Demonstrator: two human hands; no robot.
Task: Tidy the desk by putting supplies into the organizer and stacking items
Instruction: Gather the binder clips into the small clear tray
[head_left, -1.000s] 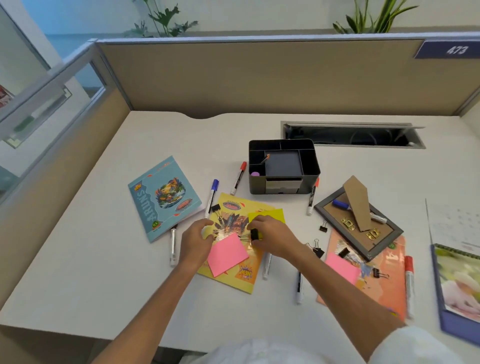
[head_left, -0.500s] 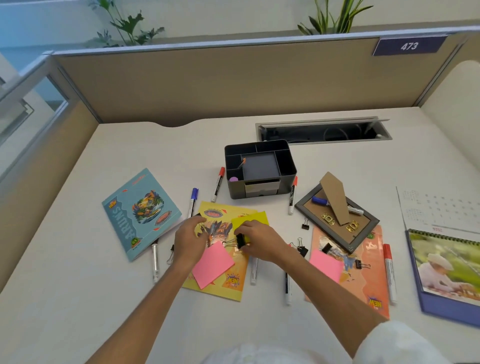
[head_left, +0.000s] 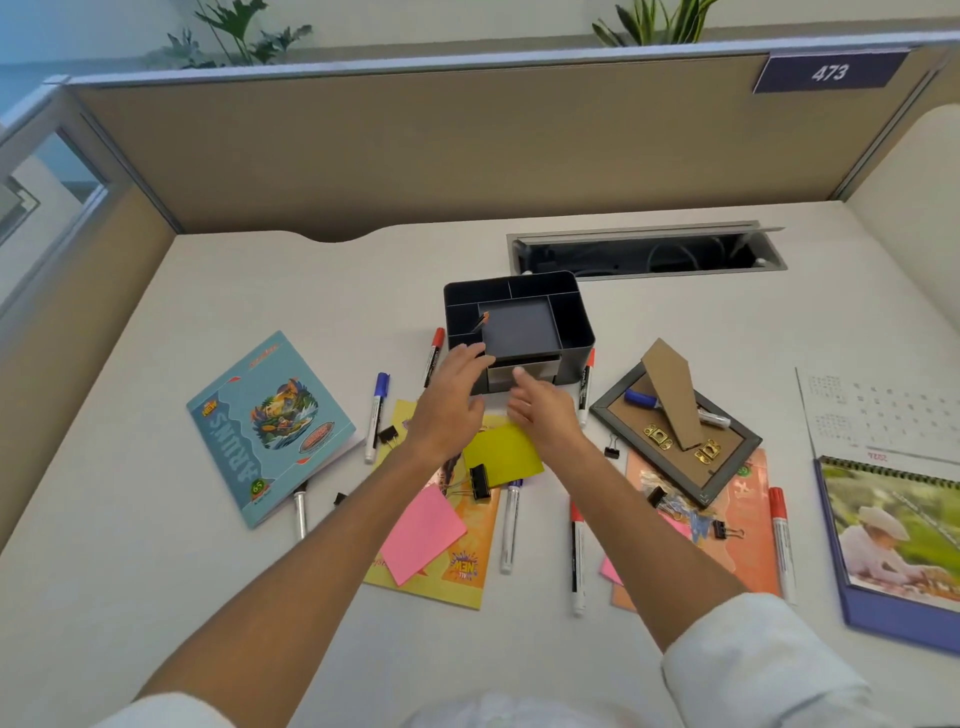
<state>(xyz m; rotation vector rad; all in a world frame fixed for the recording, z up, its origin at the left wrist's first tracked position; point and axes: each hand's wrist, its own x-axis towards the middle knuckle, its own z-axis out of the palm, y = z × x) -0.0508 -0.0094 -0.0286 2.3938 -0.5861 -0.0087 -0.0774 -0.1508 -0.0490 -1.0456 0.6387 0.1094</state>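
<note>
My left hand (head_left: 451, 400) steadies the organizer (head_left: 519, 325) at mid-bench, fingers spread, so it won't slide; my right hand (head_left: 540, 410) reaches, fingers loose and empty, toward its small front drawer (head_left: 524, 370).

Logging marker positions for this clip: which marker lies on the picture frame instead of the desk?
The blue-capped marker lying across the frame's backing, partly under the cardboard stand. All other markers lie on the desk or beside booklets.
</note>
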